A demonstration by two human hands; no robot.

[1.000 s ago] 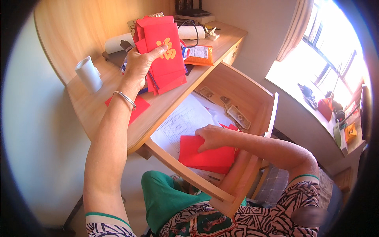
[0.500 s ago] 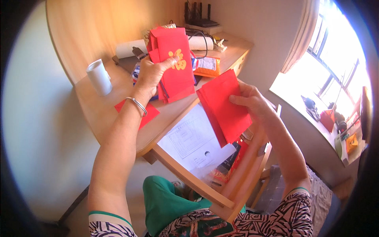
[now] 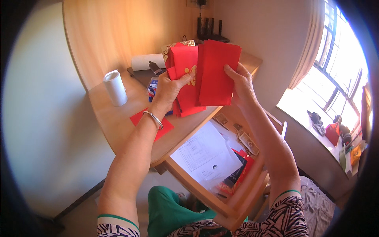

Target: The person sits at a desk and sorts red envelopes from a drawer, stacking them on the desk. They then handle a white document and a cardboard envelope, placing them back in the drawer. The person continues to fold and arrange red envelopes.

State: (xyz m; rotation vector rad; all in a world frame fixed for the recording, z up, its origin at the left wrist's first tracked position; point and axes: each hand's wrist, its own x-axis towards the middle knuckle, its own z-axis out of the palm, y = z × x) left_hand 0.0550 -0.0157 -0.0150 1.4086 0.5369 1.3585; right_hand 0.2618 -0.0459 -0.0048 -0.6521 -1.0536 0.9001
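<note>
- Red envelopes (image 3: 185, 81): a fanned stack held up above the far edge of the desk (image 3: 114, 122), clear of the surface, faces toward you. One front shows a gold emblem.
- Your left hand (image 3: 167, 89) is closed on the stack, thumb across the front, fingers behind. A metal bangle (image 3: 153, 118) sits at the wrist.
- Your right hand (image 3: 241, 85) pinches a plain red envelope (image 3: 216, 73) by its right edge; its left edge overlaps the stack, so the two bundles touch.
- Step in hand, as a judgement: merging the single envelope into the stack. The next move would call for sliding it flush and squaring the edges, with the left thumb easing enough to admit it without letting the fan slip.
- On the desk: a white roll (image 3: 115, 87) near the left edge; a loose red sheet (image 3: 160, 127) near the front edge, partly under your left forearm.
- Open drawer (image 3: 205, 193) below the front edge: white printed paper (image 3: 205, 152), more red pieces (image 3: 242, 166) at its right side.
- Hidden or unclear: the left fingers behind the stack; the envelope count; dark items on the desk behind the envelopes, largely covered; the drawer's lower contents, which are too small to identify.
</note>
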